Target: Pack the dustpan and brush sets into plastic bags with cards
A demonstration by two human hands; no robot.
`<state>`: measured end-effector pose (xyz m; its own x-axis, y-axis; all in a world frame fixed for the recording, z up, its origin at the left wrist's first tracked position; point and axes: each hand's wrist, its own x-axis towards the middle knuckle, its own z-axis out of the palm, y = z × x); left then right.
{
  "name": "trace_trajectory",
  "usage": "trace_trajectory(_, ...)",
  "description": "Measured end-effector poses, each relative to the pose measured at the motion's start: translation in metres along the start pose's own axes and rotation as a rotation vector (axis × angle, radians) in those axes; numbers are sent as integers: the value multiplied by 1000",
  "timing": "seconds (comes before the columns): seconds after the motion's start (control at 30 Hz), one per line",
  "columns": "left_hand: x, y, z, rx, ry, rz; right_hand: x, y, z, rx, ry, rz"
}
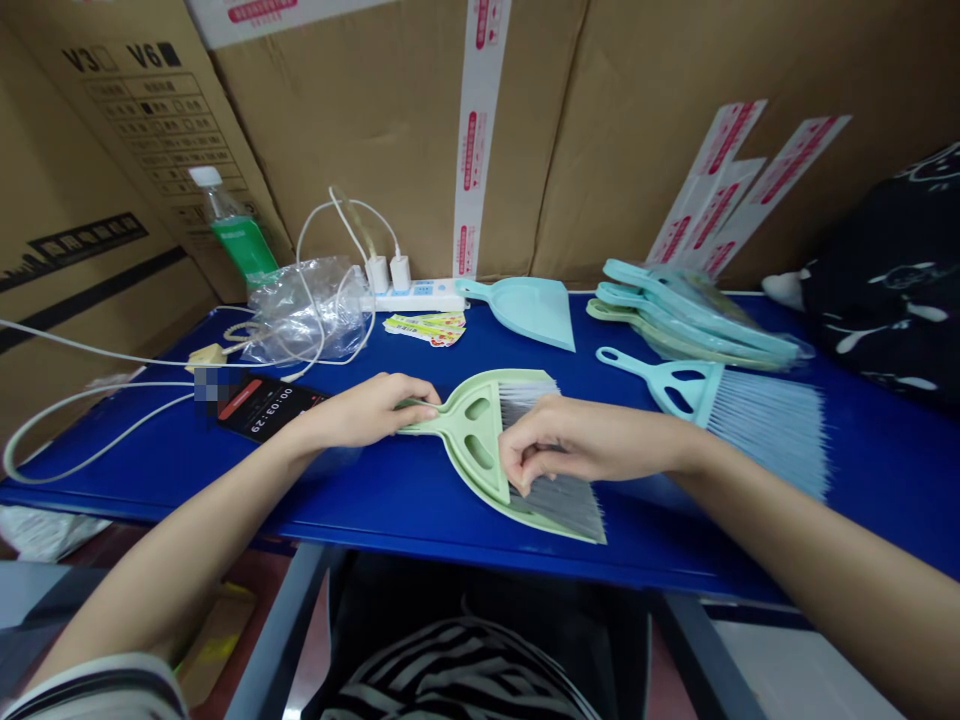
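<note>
A light green hand brush (pixel 491 428) with grey bristles lies in a matching green dustpan (pixel 484 494) on the blue table. My left hand (pixel 375 408) is closed around their handles at the left end. Over the bristles, beside the brush head's edge, is my right hand (pixel 577 440), its fingers curled in and pressed together. Whatever those fingers pinch, if anything, is hidden. To the right lies a light blue hand brush (pixel 765 420), bristles pointing right, partly behind my right forearm. A light blue dustpan (pixel 532 305) rests farther back.
Several dustpan sets in clear wrap (pixel 690 315) are piled at the back right. At the back left are a crumpled plastic bag (pixel 307 310), a power strip (pixel 431 293) with white cables, sticker strips (pixel 427 328) and a bottle (pixel 244 240). A phone (pixel 262 410) lies near my left forearm.
</note>
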<state>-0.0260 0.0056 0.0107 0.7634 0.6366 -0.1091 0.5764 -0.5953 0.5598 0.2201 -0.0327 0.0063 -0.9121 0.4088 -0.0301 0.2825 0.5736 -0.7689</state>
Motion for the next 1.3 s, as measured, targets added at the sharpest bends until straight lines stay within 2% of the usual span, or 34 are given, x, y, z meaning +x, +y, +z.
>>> trace_trajectory(0.57,-4,-2,-9,87,-16,-41,-12,-11,-10,103,-179,124)
trace_trajectory(0.77,-7,-6,-16,140,-14,-62,-19,-10,-16,-31,-92,224)
trace_trajectory(0.97,-6,-4,-14,148,-23,-69,-25,-7,-19,-120,-70,346)
trace_trajectory(1.2,-8,-3,-15,164,-22,-76,-35,-4,-22,-179,-60,397)
trace_trajectory(1.3,-9,-2,-15,170,-33,-87,-33,-6,-24,-234,35,367)
